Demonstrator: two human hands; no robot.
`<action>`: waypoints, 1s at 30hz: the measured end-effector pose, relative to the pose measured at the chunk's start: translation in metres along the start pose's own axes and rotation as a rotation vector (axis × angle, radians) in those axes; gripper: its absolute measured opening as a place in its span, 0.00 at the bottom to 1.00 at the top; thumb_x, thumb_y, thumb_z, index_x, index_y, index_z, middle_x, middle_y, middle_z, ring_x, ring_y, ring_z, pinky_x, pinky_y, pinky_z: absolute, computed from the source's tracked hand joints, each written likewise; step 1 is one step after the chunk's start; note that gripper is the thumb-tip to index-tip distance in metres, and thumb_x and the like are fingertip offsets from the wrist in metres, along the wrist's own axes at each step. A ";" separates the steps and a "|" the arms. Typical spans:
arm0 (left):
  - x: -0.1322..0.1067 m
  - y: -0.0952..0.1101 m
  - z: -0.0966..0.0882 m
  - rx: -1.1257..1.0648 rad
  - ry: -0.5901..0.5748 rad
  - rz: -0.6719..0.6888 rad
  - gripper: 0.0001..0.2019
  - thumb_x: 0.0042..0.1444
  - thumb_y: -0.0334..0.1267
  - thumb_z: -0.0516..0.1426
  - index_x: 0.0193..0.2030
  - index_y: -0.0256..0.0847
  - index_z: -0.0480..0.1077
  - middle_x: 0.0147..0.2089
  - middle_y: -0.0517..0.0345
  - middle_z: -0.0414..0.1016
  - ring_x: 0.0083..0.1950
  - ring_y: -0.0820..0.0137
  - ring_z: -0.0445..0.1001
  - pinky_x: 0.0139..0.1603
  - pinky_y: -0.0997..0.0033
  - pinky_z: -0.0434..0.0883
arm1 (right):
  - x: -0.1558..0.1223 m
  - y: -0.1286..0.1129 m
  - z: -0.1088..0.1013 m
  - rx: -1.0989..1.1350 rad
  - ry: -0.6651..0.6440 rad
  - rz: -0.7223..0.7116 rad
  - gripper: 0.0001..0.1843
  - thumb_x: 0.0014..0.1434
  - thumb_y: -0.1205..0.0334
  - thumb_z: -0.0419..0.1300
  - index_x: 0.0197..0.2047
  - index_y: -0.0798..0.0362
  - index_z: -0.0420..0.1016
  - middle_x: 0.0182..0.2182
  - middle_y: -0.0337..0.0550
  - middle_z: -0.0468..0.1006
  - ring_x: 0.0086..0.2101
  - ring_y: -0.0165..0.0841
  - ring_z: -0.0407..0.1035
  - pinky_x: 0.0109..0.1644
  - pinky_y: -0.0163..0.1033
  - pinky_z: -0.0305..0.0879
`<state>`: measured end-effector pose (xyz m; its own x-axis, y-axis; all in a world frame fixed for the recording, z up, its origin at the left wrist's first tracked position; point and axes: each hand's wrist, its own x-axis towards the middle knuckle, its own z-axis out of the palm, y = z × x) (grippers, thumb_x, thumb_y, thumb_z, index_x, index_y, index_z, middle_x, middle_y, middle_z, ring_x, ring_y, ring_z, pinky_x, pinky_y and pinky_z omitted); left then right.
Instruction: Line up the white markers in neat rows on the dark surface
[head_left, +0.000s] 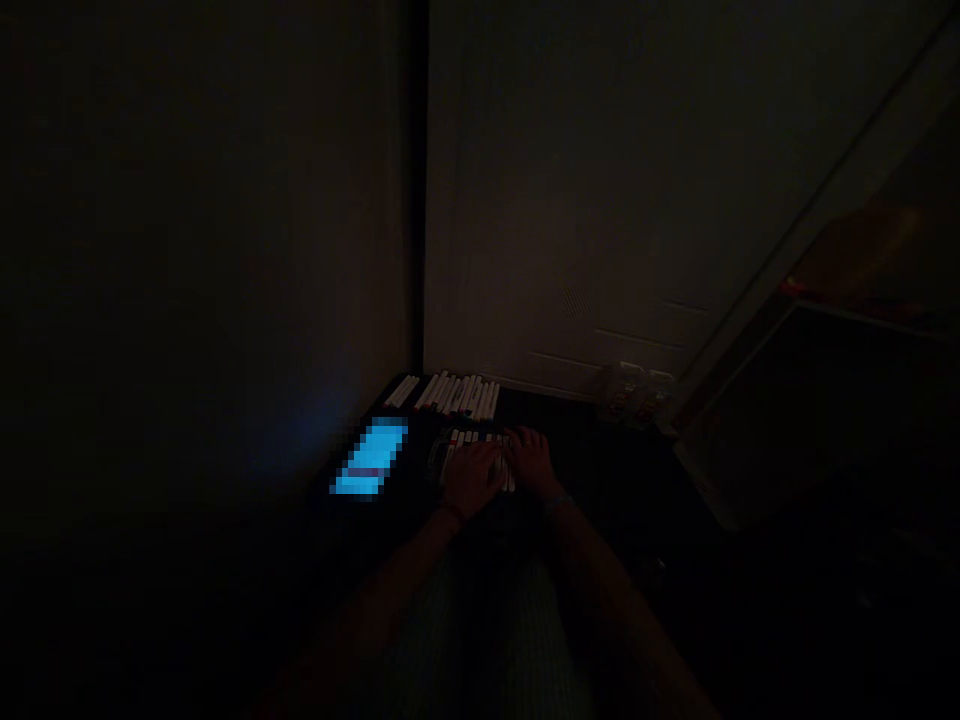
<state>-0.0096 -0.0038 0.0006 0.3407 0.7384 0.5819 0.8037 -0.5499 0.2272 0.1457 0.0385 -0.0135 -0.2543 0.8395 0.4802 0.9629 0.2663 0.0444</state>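
Our left hand (471,478) and right hand (531,458) lie side by side, palms down, on the near row of pale sticks (474,441), just right of the glowing phone (372,458); the sticks' long axes run away from us, under our fingers; whether the fingers grip any, we cannot tell; a second row (448,393) lies beyond the phone, untouched.

Dark room corner, walls (187,250) dim, a glowing blue screen (371,458).
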 end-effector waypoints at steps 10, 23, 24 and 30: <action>-0.010 -0.080 -0.018 0.047 -0.248 0.299 0.40 0.48 0.62 0.50 0.64 0.42 0.50 0.66 0.50 0.49 0.66 0.61 0.47 0.64 0.58 0.50 | 0.007 0.001 0.005 0.046 -0.072 -0.070 0.25 0.63 0.53 0.42 0.61 0.49 0.54 0.60 0.47 0.57 0.59 0.41 0.49 0.61 0.53 0.39; -0.020 -0.081 -0.005 0.063 -0.254 0.285 0.35 0.52 0.59 0.49 0.63 0.44 0.52 0.65 0.50 0.51 0.65 0.60 0.49 0.63 0.56 0.53 | 0.004 -0.003 -0.009 0.115 -0.041 -0.071 0.23 0.63 0.54 0.44 0.59 0.51 0.57 0.57 0.48 0.61 0.57 0.38 0.53 0.60 0.49 0.46; -0.020 -0.081 -0.005 0.063 -0.254 0.281 0.34 0.52 0.59 0.48 0.63 0.45 0.51 0.65 0.50 0.51 0.65 0.60 0.49 0.63 0.56 0.53 | 0.003 -0.002 -0.011 0.138 -0.048 -0.069 0.24 0.63 0.53 0.43 0.60 0.52 0.57 0.57 0.49 0.61 0.57 0.37 0.53 0.60 0.48 0.48; -0.020 -0.075 -0.011 0.034 -0.240 0.287 0.34 0.53 0.58 0.48 0.63 0.45 0.51 0.65 0.52 0.52 0.66 0.62 0.49 0.63 0.57 0.53 | -0.016 -0.003 -0.019 0.289 -0.190 -0.367 0.29 0.63 0.51 0.40 0.64 0.56 0.47 0.61 0.49 0.53 0.60 0.34 0.48 0.61 0.43 0.49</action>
<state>-0.0824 0.0185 -0.0193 0.6560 0.6290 0.4172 0.6733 -0.7375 0.0533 0.1486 0.0153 -0.0048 -0.6089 0.7303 0.3096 0.7495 0.6576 -0.0771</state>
